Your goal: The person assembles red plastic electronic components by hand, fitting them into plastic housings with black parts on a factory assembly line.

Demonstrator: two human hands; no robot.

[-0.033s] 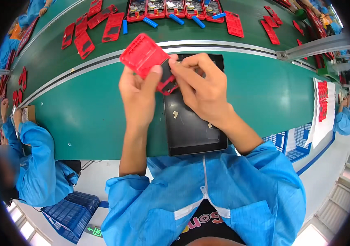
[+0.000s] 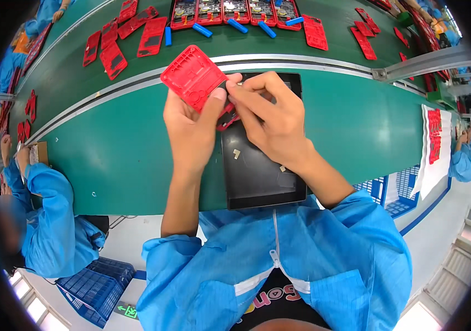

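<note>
My left hand [image 2: 191, 129] is closed around a red plastic housing shell [image 2: 191, 74], tilted above the bench. Ribs, round marks and screw posts show on the shell's inner side. The left thumb presses on a dark patch in its lower part. My right hand [image 2: 274, 113] meets the shell's right edge with thumb and index finger pinched together; what is between them, if anything, is hidden. Beneath the hands lies a black shallow tray [image 2: 263, 176], with a few small pale pieces [image 2: 236, 154] in it.
Beyond the metal rail, a red tray of assembled units [image 2: 235, 14], blue cylinders [image 2: 202, 30] and loose red shells [image 2: 151, 37] lie on the green belt. Co-workers in blue sit at left [image 2: 53, 220] and right. A white sheet [image 2: 431, 160] with red parts hangs over the right edge.
My left hand has shifted slightly right, its thumb sliding farther over the dark patch and covering more of it. The right hand has hardly moved.
</note>
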